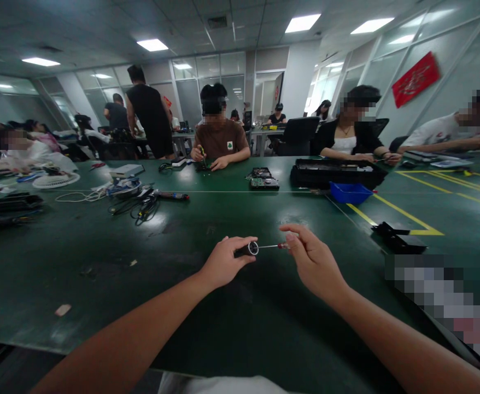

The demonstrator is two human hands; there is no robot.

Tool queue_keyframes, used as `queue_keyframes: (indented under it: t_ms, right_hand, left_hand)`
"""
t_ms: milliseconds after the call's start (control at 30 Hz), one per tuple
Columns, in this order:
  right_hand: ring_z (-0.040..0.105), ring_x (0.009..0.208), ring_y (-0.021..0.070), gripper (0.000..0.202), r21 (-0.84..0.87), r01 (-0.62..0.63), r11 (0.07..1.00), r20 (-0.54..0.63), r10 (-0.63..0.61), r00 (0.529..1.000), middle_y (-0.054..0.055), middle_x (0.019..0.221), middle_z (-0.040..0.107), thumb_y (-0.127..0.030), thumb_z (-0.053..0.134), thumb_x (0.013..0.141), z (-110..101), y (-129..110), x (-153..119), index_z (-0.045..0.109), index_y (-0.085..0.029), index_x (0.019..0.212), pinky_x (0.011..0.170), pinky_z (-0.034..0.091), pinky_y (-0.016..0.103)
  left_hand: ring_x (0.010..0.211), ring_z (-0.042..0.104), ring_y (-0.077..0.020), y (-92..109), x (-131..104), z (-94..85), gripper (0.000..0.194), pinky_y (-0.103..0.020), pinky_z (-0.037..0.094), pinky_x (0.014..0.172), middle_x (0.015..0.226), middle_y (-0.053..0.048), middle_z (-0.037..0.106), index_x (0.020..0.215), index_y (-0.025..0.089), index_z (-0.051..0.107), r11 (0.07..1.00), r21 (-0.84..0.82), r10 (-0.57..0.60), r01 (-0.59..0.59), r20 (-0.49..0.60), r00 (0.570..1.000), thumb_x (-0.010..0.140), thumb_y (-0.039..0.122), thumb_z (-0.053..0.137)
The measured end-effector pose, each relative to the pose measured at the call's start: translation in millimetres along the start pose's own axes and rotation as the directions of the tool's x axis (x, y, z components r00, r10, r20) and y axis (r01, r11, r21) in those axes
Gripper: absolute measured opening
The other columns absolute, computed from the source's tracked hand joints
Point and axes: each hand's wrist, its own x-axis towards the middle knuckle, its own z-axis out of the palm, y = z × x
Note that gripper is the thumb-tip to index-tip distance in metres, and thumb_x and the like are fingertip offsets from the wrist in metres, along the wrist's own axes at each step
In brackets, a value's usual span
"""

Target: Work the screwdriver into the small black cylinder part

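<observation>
My left hand (227,261) is wrapped around a short black cylinder (242,251) with a pale ring at its right end. That end faces my right hand (311,257). Between the thumb and fingers of my right hand is the reddish handle of a screwdriver (268,246). Its thin metal shaft points left, and the tip meets the ringed end of the cylinder; whether it sits in a screw I cannot tell. Both hands are just above the green table (207,328), close to its near edge. My left palm hides most of the cylinder.
Tangled cables (144,205) and a dark tool (173,195) lie to the left. Ahead are an opened circuit-board device (263,179), a long black housing (334,171) and a blue tray (350,192). Black parts (399,239) lie at right. Several people sit around the table.
</observation>
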Motion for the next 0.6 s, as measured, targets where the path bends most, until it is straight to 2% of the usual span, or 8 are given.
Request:
queue_keyframes:
  t_ms: [100,233,300,433,500,600]
  right_hand:
    - [0.063,0.072,0.0199,0.027,0.025,0.04,0.999,-0.003,-0.04,0.999,0.001,0.08,0.064,-0.036,0.044,0.1,-1.1,-1.4,-0.6,0.054,-0.022,0.121,0.065,0.047,0.033]
    - [0.06,0.063,0.0193,0.03,-0.012,-0.01,1.0,0.046,0.01,0.999,0.0,0.071,0.061,-0.043,0.038,0.102,-2.2,-3.9,-0.1,0.061,-0.024,0.106,0.057,0.043,0.032]
    - [0.058,0.059,0.0192,0.031,-0.027,-0.035,0.999,0.045,0.036,0.998,0.0,0.068,0.06,-0.044,0.037,0.102,-2.1,-4.8,-0.1,0.061,-0.024,0.107,0.055,0.041,0.032]
    - [0.062,0.069,0.02,0.024,0.021,0.019,1.0,0.005,-0.02,1.0,0.001,0.078,0.064,-0.039,0.044,0.1,-0.1,-4.3,-1.1,0.053,-0.024,0.116,0.061,0.046,0.032]
    - [0.064,0.077,0.0207,0.022,0.032,0.045,0.998,0.0,-0.045,0.999,0.003,0.086,0.066,-0.039,0.048,0.099,0.8,-3.2,-0.9,0.055,-0.023,0.112,0.066,0.047,0.033]
    - [0.061,0.071,0.0194,0.026,0.047,0.017,0.999,0.02,-0.018,1.0,0.002,0.08,0.064,-0.043,0.042,0.101,0.6,-1.3,0.5,0.059,-0.024,0.103,0.063,0.046,0.032]
  left_hand:
    - [0.115,0.061,-0.0253,2.1,0.4,-0.9,0.046,-0.052,0.027,0.117,0.122,-0.004,0.069,0.13,0.031,0.065,1.0,0.003,-0.014,0.014,-0.006,1.0,0.085,0.024,0.073]
    - [0.114,0.061,-0.0254,5.6,0.6,-1.7,0.045,-0.052,0.029,0.115,0.123,-0.004,0.069,0.128,0.03,0.065,1.0,0.009,-0.018,0.018,0.005,1.0,0.085,0.023,0.073]
    - [0.116,0.06,-0.0256,6.7,0.8,-2.2,0.045,-0.051,0.031,0.114,0.125,-0.004,0.068,0.128,0.03,0.066,1.0,0.007,-0.018,0.018,0.012,1.0,0.085,0.023,0.073]
    - [0.114,0.061,-0.0254,6.7,1.5,-4.0,0.046,-0.05,0.032,0.114,0.122,-0.005,0.069,0.129,0.029,0.065,0.999,0.005,-0.033,0.033,-0.001,0.999,0.085,0.022,0.072]
    - [0.112,0.061,-0.0256,6.1,1.5,-4.3,0.045,-0.05,0.033,0.113,0.12,-0.005,0.069,0.129,0.03,0.065,0.999,0.009,-0.035,0.035,-0.007,0.999,0.085,0.023,0.072]
    - [0.112,0.061,-0.026,5.3,0.9,-3.4,0.044,-0.052,0.032,0.113,0.12,-0.005,0.069,0.128,0.031,0.066,1.0,0.02,-0.021,0.021,0.006,1.0,0.085,0.024,0.072]
